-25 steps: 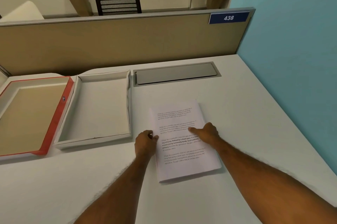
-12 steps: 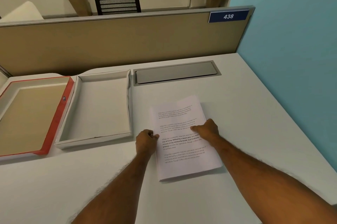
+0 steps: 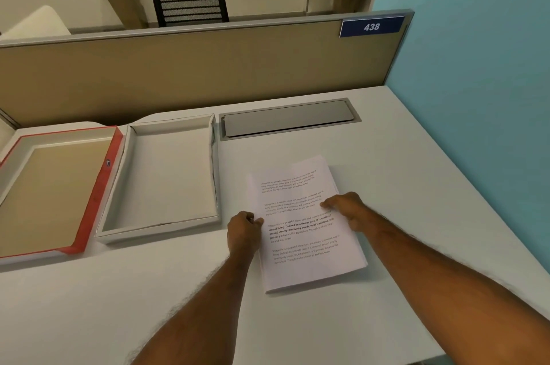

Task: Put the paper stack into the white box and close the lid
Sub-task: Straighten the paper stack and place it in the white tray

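At centre frame the paper stack [image 3: 303, 222] lay on the desk [image 3: 416, 186], right of the open white box [image 3: 166, 177]. The left hand [image 3: 243, 230] pinched its left edge; the right hand [image 3: 346, 208] gripped its right edge. Loosely pinched sheets could fan or slip when lifted.

Soft even indoor light, faint shadows, wide-angle edge bending, slight softness

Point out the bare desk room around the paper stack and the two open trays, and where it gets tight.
Free: the desk right of the paper stack up to the blue wall, and the near strip in front of the white box and red-edged lid. Tight: the gap between box and stack, where the left hand sits; the right hand rests on the stack.
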`<state>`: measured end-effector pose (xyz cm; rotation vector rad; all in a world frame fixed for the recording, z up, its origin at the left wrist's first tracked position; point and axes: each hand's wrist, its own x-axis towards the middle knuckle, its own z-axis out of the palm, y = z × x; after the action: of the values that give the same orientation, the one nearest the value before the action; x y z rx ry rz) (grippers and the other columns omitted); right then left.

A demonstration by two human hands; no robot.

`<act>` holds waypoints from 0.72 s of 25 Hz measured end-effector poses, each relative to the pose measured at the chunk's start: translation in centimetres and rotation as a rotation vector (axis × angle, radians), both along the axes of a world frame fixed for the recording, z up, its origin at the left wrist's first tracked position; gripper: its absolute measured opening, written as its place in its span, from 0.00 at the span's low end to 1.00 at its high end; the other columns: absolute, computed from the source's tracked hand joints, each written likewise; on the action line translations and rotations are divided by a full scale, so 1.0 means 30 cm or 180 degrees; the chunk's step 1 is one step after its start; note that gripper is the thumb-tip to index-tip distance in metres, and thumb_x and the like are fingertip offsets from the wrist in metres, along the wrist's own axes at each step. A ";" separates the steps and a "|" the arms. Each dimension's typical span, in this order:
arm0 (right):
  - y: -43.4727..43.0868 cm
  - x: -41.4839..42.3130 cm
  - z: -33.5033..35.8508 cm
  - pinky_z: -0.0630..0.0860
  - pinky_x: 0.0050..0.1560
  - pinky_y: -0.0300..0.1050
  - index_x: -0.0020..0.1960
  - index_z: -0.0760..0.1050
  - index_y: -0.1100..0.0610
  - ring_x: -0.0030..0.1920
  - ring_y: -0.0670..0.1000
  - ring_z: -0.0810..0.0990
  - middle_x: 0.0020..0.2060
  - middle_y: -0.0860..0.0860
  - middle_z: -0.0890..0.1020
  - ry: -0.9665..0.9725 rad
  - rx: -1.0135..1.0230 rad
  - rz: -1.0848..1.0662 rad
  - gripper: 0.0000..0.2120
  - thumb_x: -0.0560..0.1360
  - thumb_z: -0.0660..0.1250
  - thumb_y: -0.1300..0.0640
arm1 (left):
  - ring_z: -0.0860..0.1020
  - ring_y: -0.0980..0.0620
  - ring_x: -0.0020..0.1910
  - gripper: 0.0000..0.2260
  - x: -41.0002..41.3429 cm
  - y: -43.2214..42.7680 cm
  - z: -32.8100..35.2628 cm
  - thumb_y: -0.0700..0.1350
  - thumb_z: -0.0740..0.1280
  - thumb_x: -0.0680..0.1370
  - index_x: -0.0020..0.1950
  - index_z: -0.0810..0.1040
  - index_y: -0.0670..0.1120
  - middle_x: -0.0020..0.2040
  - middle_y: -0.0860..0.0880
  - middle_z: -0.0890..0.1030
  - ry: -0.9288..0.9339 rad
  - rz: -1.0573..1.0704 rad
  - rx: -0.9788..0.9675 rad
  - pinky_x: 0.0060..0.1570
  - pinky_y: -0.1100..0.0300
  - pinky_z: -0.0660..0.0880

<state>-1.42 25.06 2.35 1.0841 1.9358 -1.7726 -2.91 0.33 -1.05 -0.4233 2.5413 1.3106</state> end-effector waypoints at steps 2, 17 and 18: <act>0.007 0.005 -0.001 0.79 0.59 0.61 0.61 0.77 0.69 0.54 0.64 0.83 0.57 0.64 0.82 0.0109 0.0065 0.0095 0.20 0.70 0.73 0.66 | 0.76 0.50 0.45 0.12 0.007 -0.003 -0.001 0.46 0.70 0.77 0.56 0.79 0.40 0.51 0.44 0.82 0.0041 0.0032 0.0025 0.48 0.57 0.72; -0.029 0.215 0.173 0.84 0.48 0.50 0.57 0.74 0.45 0.50 0.53 0.86 0.54 0.49 0.84 0.1698 0.0188 0.0547 0.14 0.76 0.69 0.60 | 0.80 0.47 0.59 0.19 0.031 -0.038 0.055 0.55 0.62 0.79 0.62 0.71 0.43 0.61 0.45 0.79 -0.0065 -0.0699 0.1663 0.46 0.60 0.82; -0.029 0.221 0.175 0.84 0.49 0.52 0.59 0.73 0.47 0.51 0.54 0.85 0.55 0.51 0.83 0.1686 0.0194 0.0531 0.14 0.76 0.68 0.60 | 0.81 0.48 0.57 0.17 0.040 -0.038 0.082 0.53 0.62 0.80 0.62 0.70 0.44 0.60 0.46 0.80 0.0026 -0.0623 0.1837 0.45 0.60 0.82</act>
<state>5.21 24.19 7.60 0.4705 2.3031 -2.0607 -1.72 -0.80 1.42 -0.0479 2.0087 1.8594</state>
